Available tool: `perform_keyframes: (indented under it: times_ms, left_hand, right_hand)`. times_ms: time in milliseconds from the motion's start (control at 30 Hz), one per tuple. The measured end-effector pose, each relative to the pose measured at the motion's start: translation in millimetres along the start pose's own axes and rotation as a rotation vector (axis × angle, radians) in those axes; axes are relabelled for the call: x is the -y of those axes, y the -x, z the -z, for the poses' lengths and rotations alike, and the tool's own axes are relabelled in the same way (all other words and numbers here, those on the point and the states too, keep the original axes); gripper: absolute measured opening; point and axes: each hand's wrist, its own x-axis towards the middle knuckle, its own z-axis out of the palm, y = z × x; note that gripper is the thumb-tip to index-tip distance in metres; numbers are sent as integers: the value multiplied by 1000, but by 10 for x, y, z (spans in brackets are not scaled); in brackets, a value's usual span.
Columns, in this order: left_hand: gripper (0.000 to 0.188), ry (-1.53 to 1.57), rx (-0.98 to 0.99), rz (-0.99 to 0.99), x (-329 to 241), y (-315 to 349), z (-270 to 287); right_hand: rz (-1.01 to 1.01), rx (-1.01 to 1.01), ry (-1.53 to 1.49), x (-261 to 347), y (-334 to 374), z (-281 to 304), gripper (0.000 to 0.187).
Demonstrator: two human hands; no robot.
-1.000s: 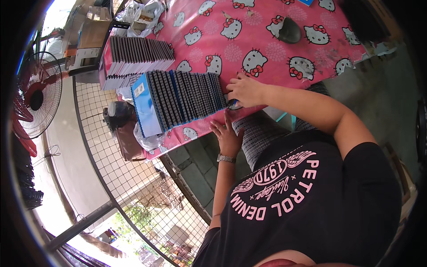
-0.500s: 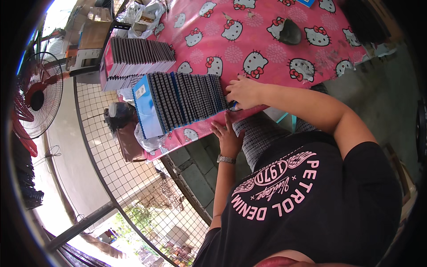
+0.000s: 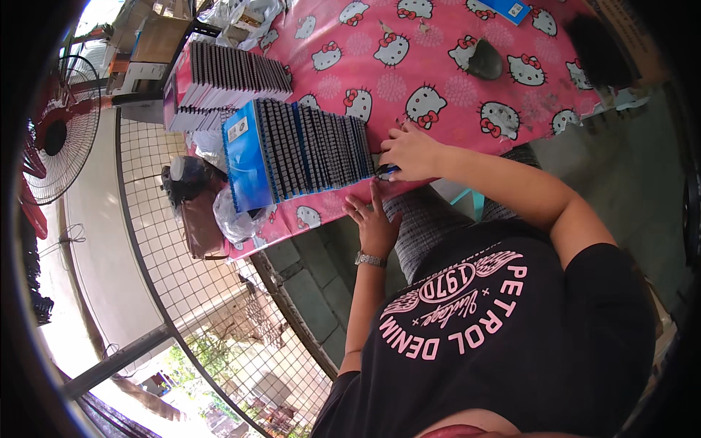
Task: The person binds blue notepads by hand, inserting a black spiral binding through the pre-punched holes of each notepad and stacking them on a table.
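A stack of spiral-bound notebooks [image 3: 318,150] with a blue cover [image 3: 248,157] lies at the table's near left, its dark coil spines facing up. At the right end of this stack my right hand [image 3: 412,155] is bent with its fingers closed round a small blue-and-black tool [image 3: 387,169]; its exact kind is hidden by the fingers. My left hand [image 3: 376,225], with a metal wristwatch [image 3: 370,259] on the wrist, is at the table's near edge just below the stack. Its fingers are spread, and nothing shows in them.
Behind the blue stack stands another stack of coil-bound notebooks [image 3: 234,80] with pink covers. A dark rounded object [image 3: 485,60] and a blue booklet [image 3: 504,9] lie on the pink patterned tablecloth [image 3: 394,84]. Plastic bags [image 3: 237,219] and a brown bag [image 3: 201,226] hang at the left edge, near a fan [image 3: 58,135].
The view has shifted slightly, so the table and stacks sit higher in the picture. Both hands keep nearly the same places beside the blue stack.
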Motion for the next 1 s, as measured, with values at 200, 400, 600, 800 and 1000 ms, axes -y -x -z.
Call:
perform_keyframes:
  times_ms: [200, 400, 600, 800, 1000]
  left_hand:
    - [106, 26, -26, -32, 64, 28, -34]
    - [104, 60, 0, 17, 85, 66, 15]
    - [78, 192, -13, -34, 203, -48, 137]
    - [34, 1181, -204, 382, 1039, -283, 321]
    - [45, 2164, -218, 46, 1002, -738, 514]
  right_hand:
    - [36, 80, 114, 64, -80, -2, 31]
    - [22, 225, 30, 93, -232, 141, 26]
    - [-90, 575, -343, -225, -671, 170, 36]
    - [-24, 173, 117, -15, -230, 321, 38]
    - [-333, -383, -477, -26, 78, 240, 42]
